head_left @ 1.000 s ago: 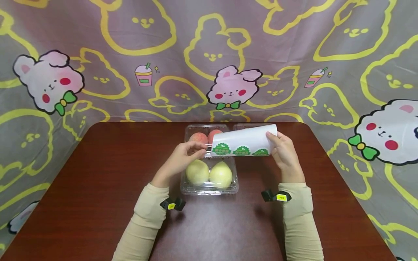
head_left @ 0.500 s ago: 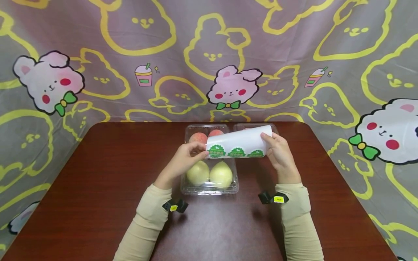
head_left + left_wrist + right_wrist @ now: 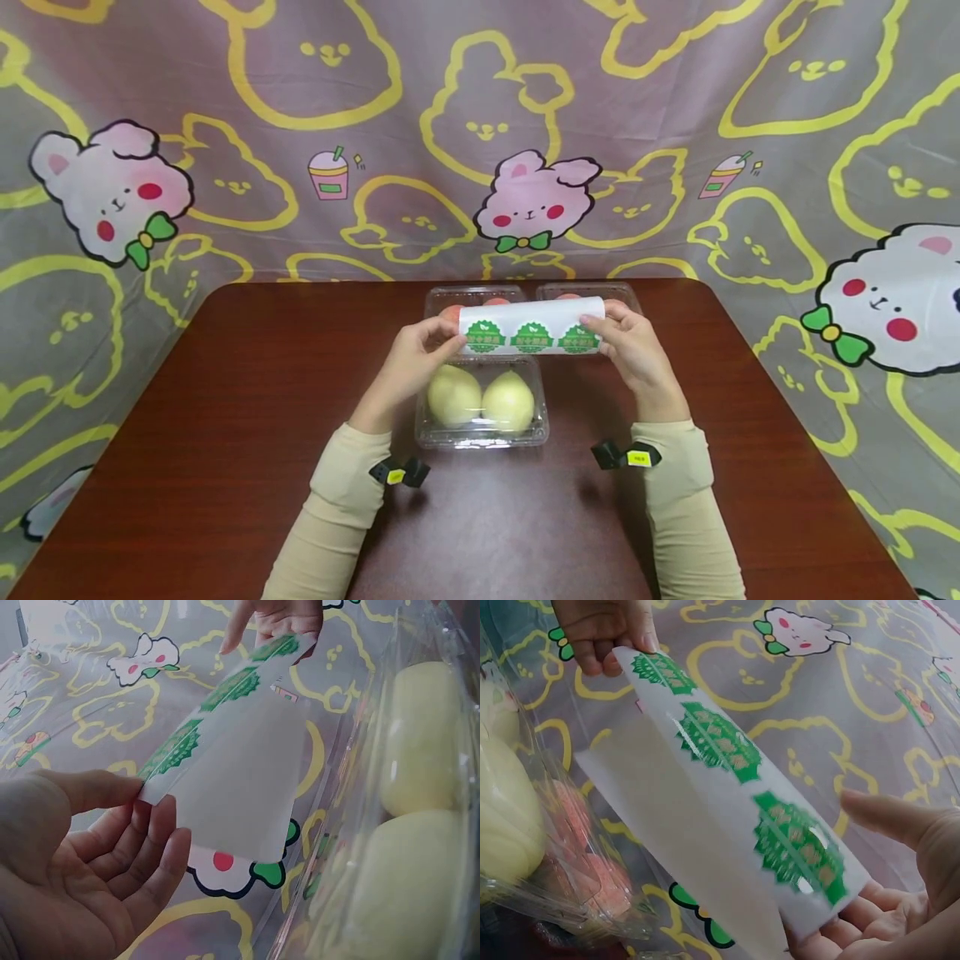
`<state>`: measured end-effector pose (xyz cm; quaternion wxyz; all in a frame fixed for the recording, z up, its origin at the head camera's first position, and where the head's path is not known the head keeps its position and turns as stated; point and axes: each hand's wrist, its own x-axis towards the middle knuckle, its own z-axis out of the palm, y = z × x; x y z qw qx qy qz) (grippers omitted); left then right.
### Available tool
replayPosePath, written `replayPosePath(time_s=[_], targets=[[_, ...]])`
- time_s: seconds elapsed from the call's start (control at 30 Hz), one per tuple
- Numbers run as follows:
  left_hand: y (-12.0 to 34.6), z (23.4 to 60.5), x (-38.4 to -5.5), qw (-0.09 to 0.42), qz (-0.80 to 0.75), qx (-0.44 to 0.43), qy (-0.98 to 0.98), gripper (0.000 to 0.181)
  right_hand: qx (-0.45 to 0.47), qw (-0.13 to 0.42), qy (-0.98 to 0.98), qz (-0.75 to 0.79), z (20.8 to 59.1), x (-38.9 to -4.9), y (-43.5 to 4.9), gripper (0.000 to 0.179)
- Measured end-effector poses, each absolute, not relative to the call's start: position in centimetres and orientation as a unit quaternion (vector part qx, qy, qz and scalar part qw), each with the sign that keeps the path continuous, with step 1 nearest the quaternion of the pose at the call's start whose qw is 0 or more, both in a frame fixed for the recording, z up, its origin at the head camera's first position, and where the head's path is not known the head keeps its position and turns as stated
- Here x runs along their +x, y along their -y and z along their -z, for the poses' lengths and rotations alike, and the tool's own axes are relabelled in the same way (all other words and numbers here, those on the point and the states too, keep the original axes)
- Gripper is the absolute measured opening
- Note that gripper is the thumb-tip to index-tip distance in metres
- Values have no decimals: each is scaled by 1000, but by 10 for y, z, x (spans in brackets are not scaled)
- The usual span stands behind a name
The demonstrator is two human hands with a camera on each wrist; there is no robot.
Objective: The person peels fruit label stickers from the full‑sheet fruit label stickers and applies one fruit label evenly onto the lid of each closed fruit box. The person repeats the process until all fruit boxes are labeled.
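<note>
A white sheet of round green stickers [image 3: 531, 325] is held up level above the fruit boxes, bent over so that one row of stickers faces the head camera. My left hand [image 3: 416, 362] pinches its left end between thumb and fingertips. At the other end my right hand [image 3: 641, 358] has its fingers curled behind the sheet; in the right wrist view the thumb [image 3: 885, 814] stands off from it. Below the sheet, a clear plastic box [image 3: 480, 437] contains two pale yellow-green fruits [image 3: 507, 402]. Behind, another clear box [image 3: 450, 293] with reddish fruit is partly hidden by the sheet.
A third clear box [image 3: 551, 290] with reddish fruit stands at the back right, mostly covered by the sheet and right hand. The brown table [image 3: 247, 400] ends at a patterned curtain [image 3: 420, 100].
The left hand, first apart from the sheet, has taken hold of its left end. The sheet has moved left and become more level, its stickers now facing the head camera more fully.
</note>
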<state>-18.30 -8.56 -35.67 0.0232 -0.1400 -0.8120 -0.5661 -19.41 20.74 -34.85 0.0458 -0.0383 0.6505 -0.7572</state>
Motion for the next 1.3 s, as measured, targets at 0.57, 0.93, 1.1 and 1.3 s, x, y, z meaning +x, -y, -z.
replayPosePath(time_s=[0.57,0.93,1.1,1.3], targets=[[91,354,-184,39,571,-130,810,18,-91,62,-692,714,355,-195,-203,26],[94,356,-186,77,580,-131,800,16,-70,56,-702,706,353,-194,-201,29],[94,357,-186,90,594,-135,788,17,-73,55,-699,709,354,-194,-200,27],[93,356,-186,111,607,-137,775,18,-78,52,-690,717,354,-194,-198,28]])
